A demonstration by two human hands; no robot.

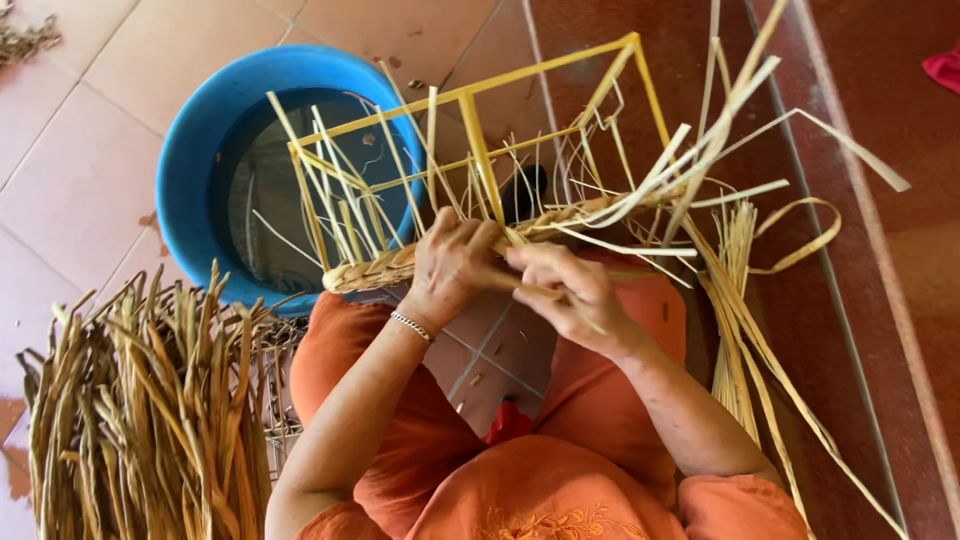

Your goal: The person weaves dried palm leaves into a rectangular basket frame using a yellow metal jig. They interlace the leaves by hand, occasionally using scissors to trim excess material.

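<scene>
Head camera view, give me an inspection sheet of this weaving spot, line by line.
Surface: tiled floor, dark red strip at right.
Job's things: yellow wire frame with a braided straw edge; loose strands fan out.
Clutter: bundle of dried reeds; blue tub; red scrap.
Hands: left hand grips the braid; right hand pinches a strand.
Cables: nothing seen.
Surroundings: orange garment, red item between the knees.

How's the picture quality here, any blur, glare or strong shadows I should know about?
Head view: even daylight, no glare; the left hand and right hand on the braided rim look slightly soft; the inside of the blue tub is dark and shaded; the yellow frame bows a little, a sign of wide-angle distortion.
</scene>
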